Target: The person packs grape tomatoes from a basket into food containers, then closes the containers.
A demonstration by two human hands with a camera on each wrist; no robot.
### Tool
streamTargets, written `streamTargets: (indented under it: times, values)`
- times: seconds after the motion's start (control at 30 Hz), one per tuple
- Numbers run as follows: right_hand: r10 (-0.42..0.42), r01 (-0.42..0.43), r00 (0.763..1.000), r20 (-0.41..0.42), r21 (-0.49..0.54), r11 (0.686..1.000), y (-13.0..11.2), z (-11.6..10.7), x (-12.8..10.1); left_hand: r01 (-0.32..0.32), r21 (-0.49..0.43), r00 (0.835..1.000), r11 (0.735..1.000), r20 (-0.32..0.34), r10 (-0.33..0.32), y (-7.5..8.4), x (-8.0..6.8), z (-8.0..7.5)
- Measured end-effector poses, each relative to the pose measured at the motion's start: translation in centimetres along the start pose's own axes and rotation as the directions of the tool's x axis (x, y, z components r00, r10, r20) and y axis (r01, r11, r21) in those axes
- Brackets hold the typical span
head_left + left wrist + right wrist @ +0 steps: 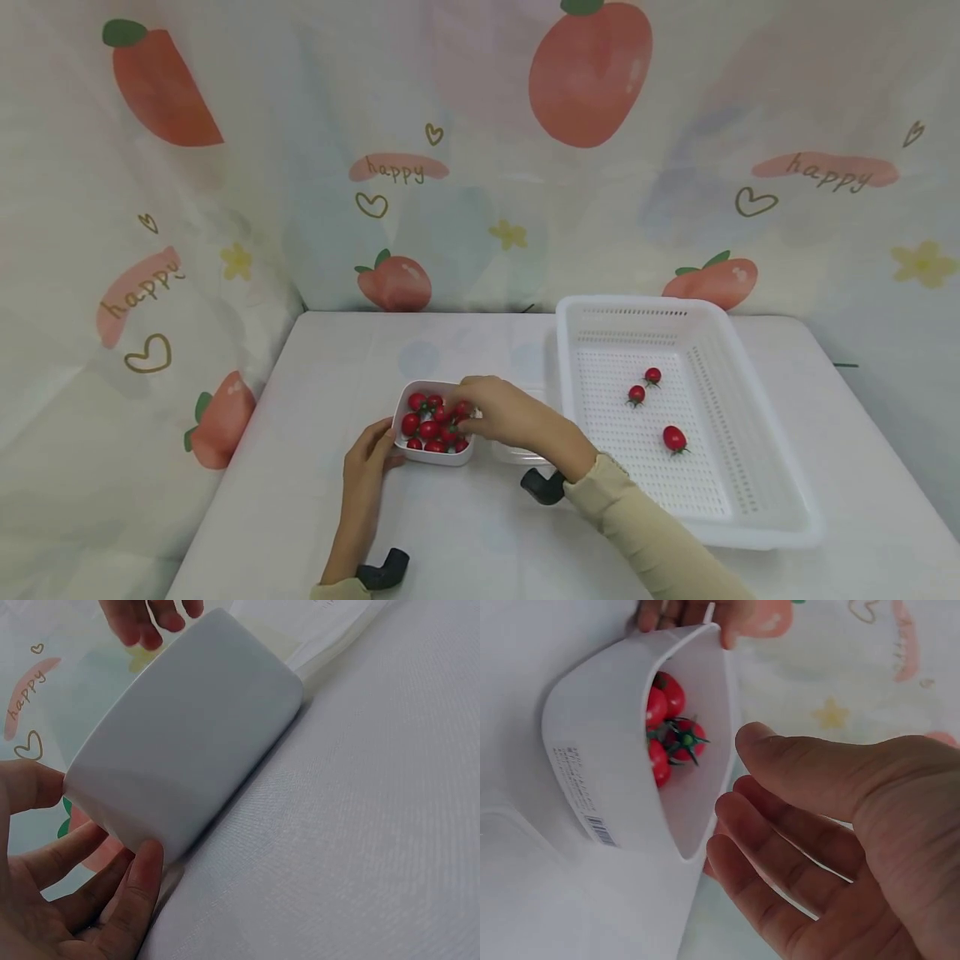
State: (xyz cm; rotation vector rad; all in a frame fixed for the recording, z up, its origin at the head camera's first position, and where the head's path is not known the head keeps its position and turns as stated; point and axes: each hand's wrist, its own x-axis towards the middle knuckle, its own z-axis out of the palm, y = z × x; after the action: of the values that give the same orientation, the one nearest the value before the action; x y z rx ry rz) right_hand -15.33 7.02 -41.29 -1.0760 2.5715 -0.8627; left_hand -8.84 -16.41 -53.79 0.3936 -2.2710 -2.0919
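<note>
The left hand (365, 467) holds the near left corner of a small white bowl (432, 457), thumb on one wall and fingers curled against the next. The bowl sits on the white table (300, 500) and is full of cherry tomatoes (433, 425). The right hand (498, 410) reaches over the bowl's right rim, fingers loosely bent above the tomatoes; whether it pinches one cannot be told. Just right stands a white basket (757, 467) with three tomatoes (651, 377) inside.

Right hand (498, 411) hides some cherry tomatoes (431, 425).
</note>
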Motion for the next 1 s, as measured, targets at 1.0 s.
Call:
streamTargets:
  times: [1.0]
  values:
    - [0.271, -0.22, 0.884, -0.38, 0.171, 0.96, 6.2, -5.7, -9.0, -0.01, -0.013, 1.0, 1.0, 0.0, 0.01, 0.3, -0.3, 0.1]
